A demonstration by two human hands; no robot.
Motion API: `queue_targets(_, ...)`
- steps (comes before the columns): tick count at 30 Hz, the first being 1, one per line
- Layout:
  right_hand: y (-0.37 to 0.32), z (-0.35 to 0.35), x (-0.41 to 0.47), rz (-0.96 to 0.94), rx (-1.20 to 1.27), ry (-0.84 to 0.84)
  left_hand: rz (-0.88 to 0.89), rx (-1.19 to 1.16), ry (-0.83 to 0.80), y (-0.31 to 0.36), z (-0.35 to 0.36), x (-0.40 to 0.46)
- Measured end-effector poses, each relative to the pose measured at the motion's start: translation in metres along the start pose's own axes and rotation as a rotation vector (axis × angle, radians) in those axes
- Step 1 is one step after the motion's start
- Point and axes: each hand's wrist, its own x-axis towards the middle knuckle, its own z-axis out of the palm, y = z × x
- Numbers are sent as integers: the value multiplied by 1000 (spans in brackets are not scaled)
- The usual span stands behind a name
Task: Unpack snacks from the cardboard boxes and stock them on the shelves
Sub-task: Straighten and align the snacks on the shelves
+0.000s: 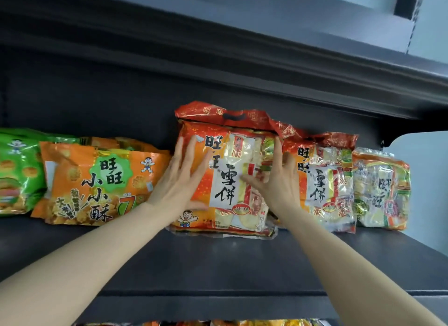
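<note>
So the big red-and-orange rice cracker bag (225,175) is standing upright on the dark shelf (218,260), long axis vertical, printed front facing out and the red handle flap with its cut-out slot up top — leaning back a bit toward the shelf's rear wall. It's a clear-windowed pack, and you can see smaller individually wrapped packets stacked inside. Both hands are flat against its front: the left hand (179,177) presses the left side with fingers straight and spread, the right hand (278,180) presses the right side the same way, so neither grip is clamped around anything, both fingers apart. Just beside it on the right stands a second identical rice cracker bag (324,180), touching it, then a smaller clear snack pack (381,189). On the left an orange snack bag (97,182) leans tilted, with a green snack bag (17,170) partly behind it at the frame edge. More packs peek out on the lower shelf (218,323) — too cropped to read.
</note>
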Motion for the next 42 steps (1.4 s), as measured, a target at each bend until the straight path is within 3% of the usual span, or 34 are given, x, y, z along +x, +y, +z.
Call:
queue_targets(4, -16, -17, 44, 62, 106, -49, -312, -293, 67, -2, -23, 37)
queue_targets(8, -22, -18, 64, 140, 240, -182, -478, -443, -176, -24, -47, 76)
queue_targets(12, -22, -10, 60, 61, 317, -192, -437, -493, -384, -35, -40, 86)
queue_targets(15, -15, -5, 52, -31, 331, -65, -378, -560, -317, -42, -33, 85)
queue_targets(18, -16, -4, 46, -25, 346, -55, -347, -610, -282, -38, -35, 79)
queue_targets(21, -20, -1, 39, -51, 152, 21, -349, -403, -133, -24, -36, 66)
queue_targets(23, -20, 5, 26, -185, -58, 104, -238, -159, 26, -11, -28, 46)
queue_targets(27, -8, 23, -11, -552, -283, -25, 53, 211, -111, 9, -2, 0)
queue_targets(34, -4, 43, -8, -546, -474, -66, 53, 284, -184, 4, 11, 6)
queue_targets(42, -28, 30, -20, -493, -301, 48, 123, 288, -138, -13, -7, -26)
